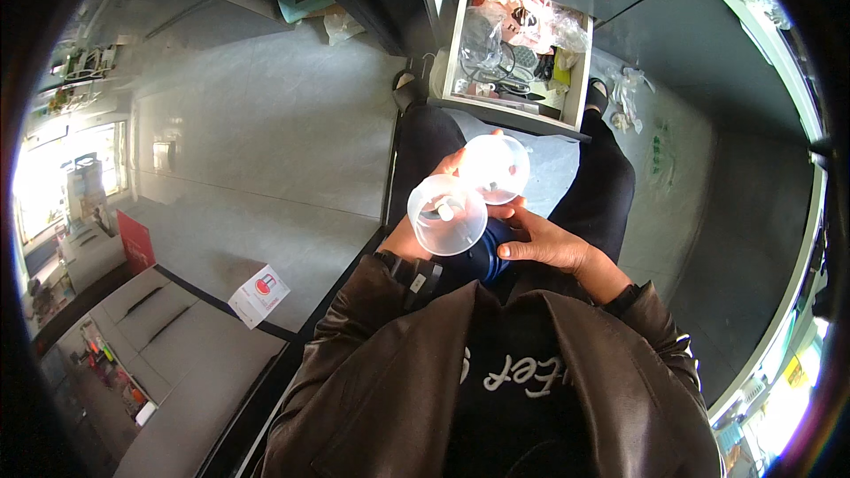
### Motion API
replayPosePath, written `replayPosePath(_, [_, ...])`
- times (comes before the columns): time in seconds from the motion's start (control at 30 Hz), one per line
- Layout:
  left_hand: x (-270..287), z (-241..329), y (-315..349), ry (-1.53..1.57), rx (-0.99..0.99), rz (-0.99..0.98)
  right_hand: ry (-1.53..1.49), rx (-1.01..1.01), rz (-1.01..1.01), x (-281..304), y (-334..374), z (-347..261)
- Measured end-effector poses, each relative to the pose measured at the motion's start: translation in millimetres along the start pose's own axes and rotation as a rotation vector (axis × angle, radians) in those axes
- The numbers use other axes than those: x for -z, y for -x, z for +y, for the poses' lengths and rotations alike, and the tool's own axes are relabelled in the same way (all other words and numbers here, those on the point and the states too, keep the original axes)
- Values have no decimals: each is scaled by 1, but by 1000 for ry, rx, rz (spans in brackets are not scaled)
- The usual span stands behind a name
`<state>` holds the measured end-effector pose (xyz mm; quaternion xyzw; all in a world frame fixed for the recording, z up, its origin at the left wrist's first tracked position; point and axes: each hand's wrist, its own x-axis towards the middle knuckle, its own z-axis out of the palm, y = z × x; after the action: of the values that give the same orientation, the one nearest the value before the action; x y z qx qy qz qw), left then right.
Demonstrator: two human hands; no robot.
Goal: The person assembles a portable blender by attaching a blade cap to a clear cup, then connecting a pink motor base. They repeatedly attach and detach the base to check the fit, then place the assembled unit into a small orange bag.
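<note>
Two round, translucent plastic cups sit close together over my lap; the nearer cup (448, 235) shows a small white post inside, and the farther cup (496, 164) is washed out by glare. My left hand (449, 163) is closed around them from behind, mostly covered by the cups. Below and to the right is a dark blue round object (482, 257), partly hidden, whose exact kind I cannot make out. My right hand (556, 245) curls against it, thumb on the near side and fingers reaching toward the farther cup.
An open drawer (580, 80) holding plastic bags, cables and small items stands between my knees. Crumpled plastic (627, 97) lies on the floor at right. A dark cabinet (753, 186) is on the right. At left, a white box (259, 296) stands near a counter edge.
</note>
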<state>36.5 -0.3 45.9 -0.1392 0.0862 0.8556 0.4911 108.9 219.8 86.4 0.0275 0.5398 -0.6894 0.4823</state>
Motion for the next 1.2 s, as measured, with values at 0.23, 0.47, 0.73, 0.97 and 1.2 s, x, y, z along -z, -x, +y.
replayPosePath(0.23, [1,-7,2,-99,-111,54,49,24,85,-11,7,9])
replayPosePath(0.47, [4,-12,5,-118,-131,128,-124,-11,94,-10,13,12])
replayPosePath(0.73, [17,-14,-3,59,-87,8,-14,23,203,-28,7,3])
replayPosePath(0.97, [5,-16,-1,70,-150,57,-180,39,196,-25,5,7])
replayPosePath(1.2, [-7,-4,-1,86,-258,5,-594,136,228,6,21,13])
